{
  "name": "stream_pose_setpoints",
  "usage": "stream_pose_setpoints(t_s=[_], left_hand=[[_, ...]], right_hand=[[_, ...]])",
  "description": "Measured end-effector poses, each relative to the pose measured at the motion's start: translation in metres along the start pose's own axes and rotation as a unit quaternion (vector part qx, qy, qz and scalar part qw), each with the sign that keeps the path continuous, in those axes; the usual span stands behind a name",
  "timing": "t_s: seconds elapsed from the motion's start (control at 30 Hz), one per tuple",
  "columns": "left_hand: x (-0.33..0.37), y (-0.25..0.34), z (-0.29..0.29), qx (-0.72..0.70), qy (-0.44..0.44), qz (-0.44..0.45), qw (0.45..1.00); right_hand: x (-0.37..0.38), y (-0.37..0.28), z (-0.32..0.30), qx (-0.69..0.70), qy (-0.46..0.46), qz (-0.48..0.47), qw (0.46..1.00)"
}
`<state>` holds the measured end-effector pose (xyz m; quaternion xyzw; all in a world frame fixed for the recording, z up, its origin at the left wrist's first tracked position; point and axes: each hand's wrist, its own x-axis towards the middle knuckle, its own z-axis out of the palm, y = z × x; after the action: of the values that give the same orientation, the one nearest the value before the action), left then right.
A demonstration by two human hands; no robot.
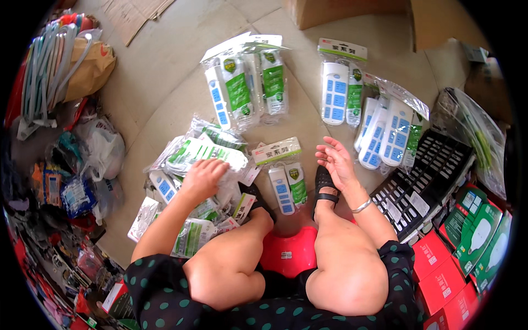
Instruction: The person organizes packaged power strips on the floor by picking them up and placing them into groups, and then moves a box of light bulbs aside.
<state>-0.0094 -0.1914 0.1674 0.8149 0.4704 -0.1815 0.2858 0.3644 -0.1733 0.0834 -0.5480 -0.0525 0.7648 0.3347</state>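
Observation:
On the left, my left hand [202,179] reaches over a heap of power strips in clear plastic bags. Its fingers are curled on one bagged power strip [206,154] with a green-and-white label. My right hand [338,164] is raised above my right shoe, fingers apart and holding nothing. Between my feet lies a small bagged power strip [281,190] with blue sockets and a header card. Farther off are a group of bagged power strips [239,88], a single bagged strip [335,93] and another overlapping group [388,132] on the right.
A red stool [289,253] shows between my legs. To the right are a black slotted crate [423,181], red boxes [440,275] and green bulb boxes [476,231]. Mixed goods and plastic bags [102,146] crowd the left. Cardboard boxes [352,11] stand at the far side.

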Motion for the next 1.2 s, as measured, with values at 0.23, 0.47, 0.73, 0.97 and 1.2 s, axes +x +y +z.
stream_pose_setpoints(t_s=[0.23,0.47,0.73,0.97,1.2], left_hand=[[0.010,0.031,-0.082,-0.627,0.241,-0.115,0.732],[0.074,0.042,-0.027,-0.916,0.079,-0.200,0.338],[0.071,0.042,-0.007,-0.884,0.065,-0.114,0.449],[0.032,-0.013,-0.007,-0.704,0.211,-0.205,0.646],[-0.030,-0.063,0.017,-0.362,0.216,-0.297,0.857]], right_hand=[[-0.012,-0.006,0.009,-0.074,-0.165,-0.032,0.983],[-0.031,-0.028,0.065,-0.109,-0.305,0.045,0.945],[-0.032,-0.029,0.034,-0.165,-0.255,-0.022,0.952],[0.034,-0.072,-0.029,-0.149,-0.055,-0.188,0.969],[0.084,-0.045,-0.046,-0.645,0.295,-0.360,0.606]])
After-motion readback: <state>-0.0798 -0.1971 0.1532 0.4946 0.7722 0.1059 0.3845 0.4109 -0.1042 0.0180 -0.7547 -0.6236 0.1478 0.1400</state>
